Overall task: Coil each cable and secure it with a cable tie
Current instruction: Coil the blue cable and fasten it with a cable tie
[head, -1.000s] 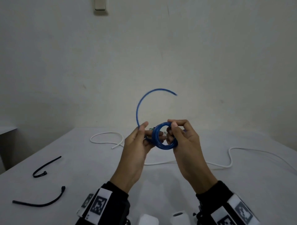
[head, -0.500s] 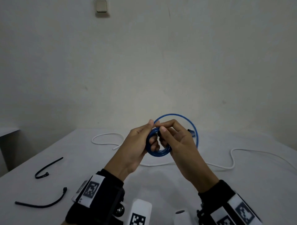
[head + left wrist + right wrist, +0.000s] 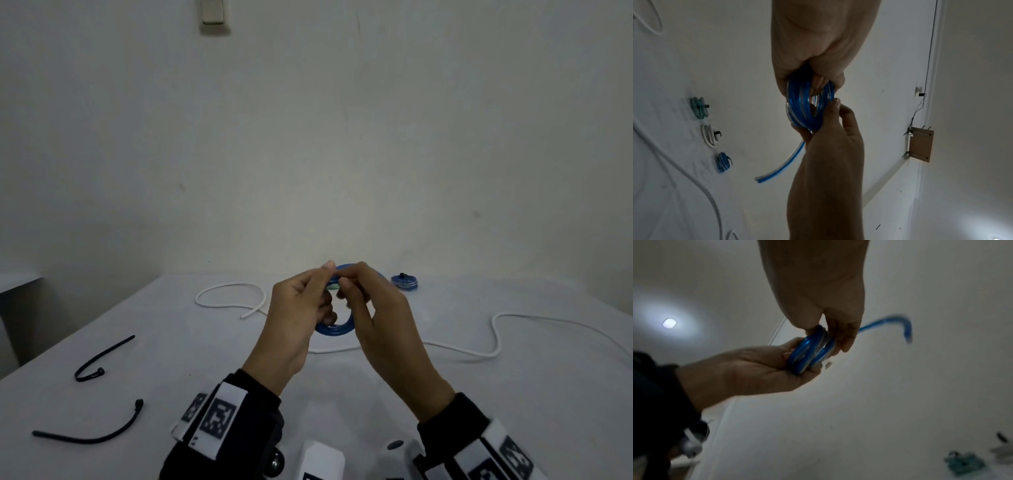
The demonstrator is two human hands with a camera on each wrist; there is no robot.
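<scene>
Blue cable coil (image 3: pixel 335 329) between both hands

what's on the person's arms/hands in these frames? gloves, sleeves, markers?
No gloves: left hand and right hand are bare. Black sleeves reach both wrists. Each wrist carries a white rig with square black-and-white fiducial tags.

A second ago a long free arc of the blue cable (image 3: pixel 334 329) stood above the hands; now it is wound into the coil, leaving only a short loose tail. The left hand (image 3: pixel 301 308) and right hand (image 3: pixel 373 305) have closed together over the coil's top.
</scene>
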